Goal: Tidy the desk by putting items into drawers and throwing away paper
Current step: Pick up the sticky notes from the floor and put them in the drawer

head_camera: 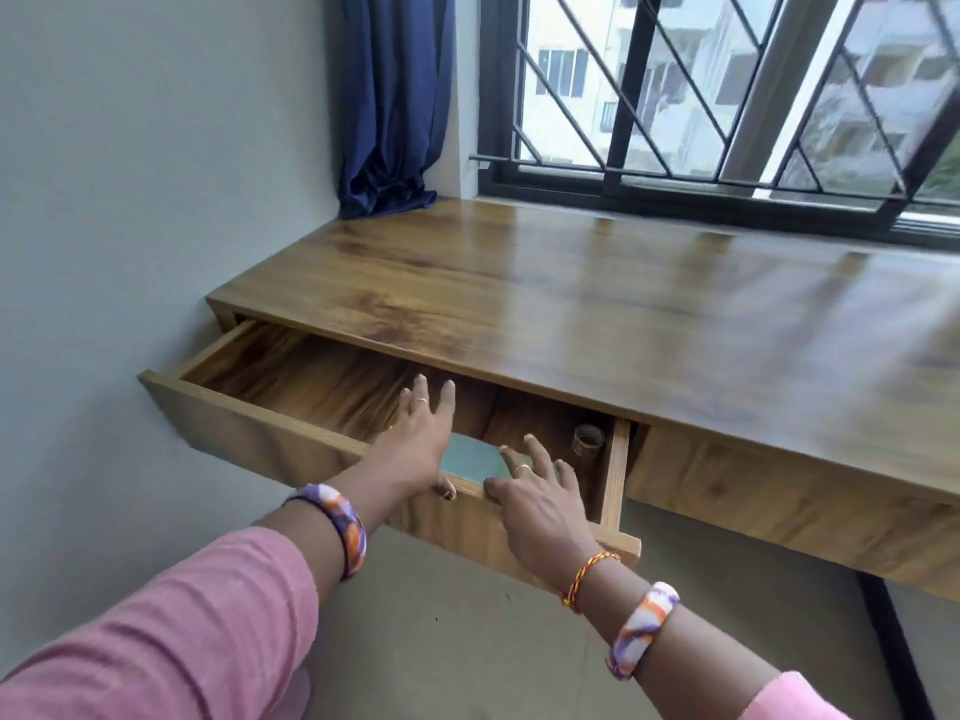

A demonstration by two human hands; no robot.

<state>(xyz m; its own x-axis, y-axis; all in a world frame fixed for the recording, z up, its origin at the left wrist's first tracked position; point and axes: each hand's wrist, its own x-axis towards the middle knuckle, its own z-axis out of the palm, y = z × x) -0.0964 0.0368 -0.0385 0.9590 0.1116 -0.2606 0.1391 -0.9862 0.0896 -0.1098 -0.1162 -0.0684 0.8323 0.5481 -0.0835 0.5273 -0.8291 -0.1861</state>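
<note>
Wooden desk [597, 304], drawer [291, 376] pulled out, teal book [470, 462] inside between flat, released left hand [415, 439] and right hand [540, 504].

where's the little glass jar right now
In the head view, the small glass jar stands inside the open drawer, in its back right corner, just beyond the right hand.

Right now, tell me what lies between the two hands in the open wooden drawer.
In the head view, a flat grey-green book lies between the left hand and right hand, inside the wooden drawer.
</note>
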